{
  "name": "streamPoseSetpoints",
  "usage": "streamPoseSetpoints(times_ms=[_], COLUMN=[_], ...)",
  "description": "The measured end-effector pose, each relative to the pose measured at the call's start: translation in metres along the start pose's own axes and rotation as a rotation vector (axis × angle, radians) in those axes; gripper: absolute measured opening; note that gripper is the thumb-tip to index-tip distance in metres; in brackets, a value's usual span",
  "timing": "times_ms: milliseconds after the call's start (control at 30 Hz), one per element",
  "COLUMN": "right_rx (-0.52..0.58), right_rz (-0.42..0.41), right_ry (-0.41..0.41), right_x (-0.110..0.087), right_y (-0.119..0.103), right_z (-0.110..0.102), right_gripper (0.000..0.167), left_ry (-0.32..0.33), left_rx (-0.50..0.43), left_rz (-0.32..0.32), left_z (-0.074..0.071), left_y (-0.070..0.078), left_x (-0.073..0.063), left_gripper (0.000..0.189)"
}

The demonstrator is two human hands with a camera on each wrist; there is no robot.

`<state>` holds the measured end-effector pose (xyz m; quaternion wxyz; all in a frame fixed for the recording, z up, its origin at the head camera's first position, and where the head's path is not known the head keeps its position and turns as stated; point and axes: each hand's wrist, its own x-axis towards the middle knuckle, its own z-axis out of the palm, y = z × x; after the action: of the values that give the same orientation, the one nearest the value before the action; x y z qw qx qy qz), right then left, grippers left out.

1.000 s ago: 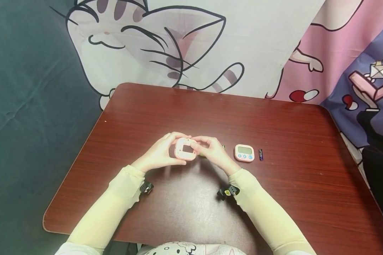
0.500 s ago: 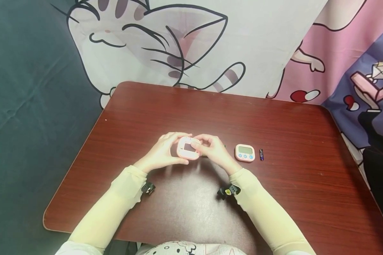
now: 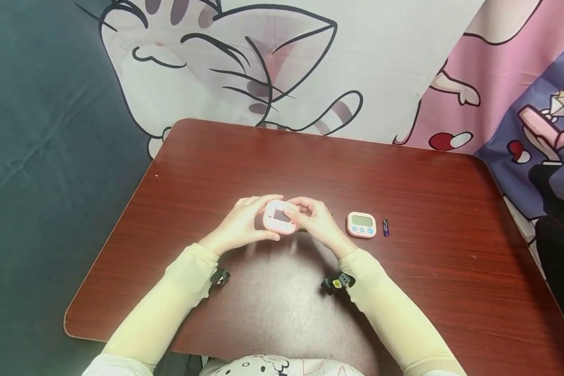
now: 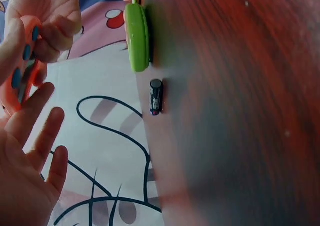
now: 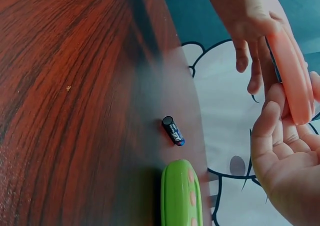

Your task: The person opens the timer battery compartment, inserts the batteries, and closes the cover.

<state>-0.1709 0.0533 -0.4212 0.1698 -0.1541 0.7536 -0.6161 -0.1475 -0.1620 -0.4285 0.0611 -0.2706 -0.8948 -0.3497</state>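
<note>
Three timers are in view, and one, the held timer (image 3: 277,219), is raised above the worktop (image 3: 432,193) between both hands. From the left, the left hand (image 3: 239,222) holds its edge between thumb and fingers, with some other fingers spread free in the left wrist view. From the other side, the right hand (image 3: 312,216) pinches the opposite edge, thumb on the upturned back. That back is pale, with a dark rectangle in it (the blue buttons, seen from the left wrist, are on the opposite face).

On the worktop to the right of the right hand lies a second timer (image 3: 361,225), face up, its grey screen above three blue buttons. Just beside it, on the right, is a dark battery (image 3: 386,227), apart from it. Both wrist views also show a green timer (image 4: 138,38) on the worktop, with a black battery (image 4: 156,96) near one end, not touching. Pale sleeves (image 3: 174,292) cover the arms, and a printed cloth (image 3: 385,62) hangs behind.
</note>
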Motion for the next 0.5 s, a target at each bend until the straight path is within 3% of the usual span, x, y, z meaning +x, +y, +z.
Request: streamPoseSetpoints(times_ms=[167,500], right_rx=[0.014,0.006], right_rz=[-0.027,-0.057], right_ry=[0.016,0.054], right_x=[0.0,0.001], right_y=[0.001,0.0], right_z=[-0.001,0.0], right_gripper=[0.031,0.029], left_ry=[0.007,0.028], left_rx=[0.028,-0.111], left_rz=[-0.049,-0.096], left_z=[0.001,0.002], left_y=[0.006,0.012], left_x=[-0.002,-0.004], left_gripper=[0.086,0.086])
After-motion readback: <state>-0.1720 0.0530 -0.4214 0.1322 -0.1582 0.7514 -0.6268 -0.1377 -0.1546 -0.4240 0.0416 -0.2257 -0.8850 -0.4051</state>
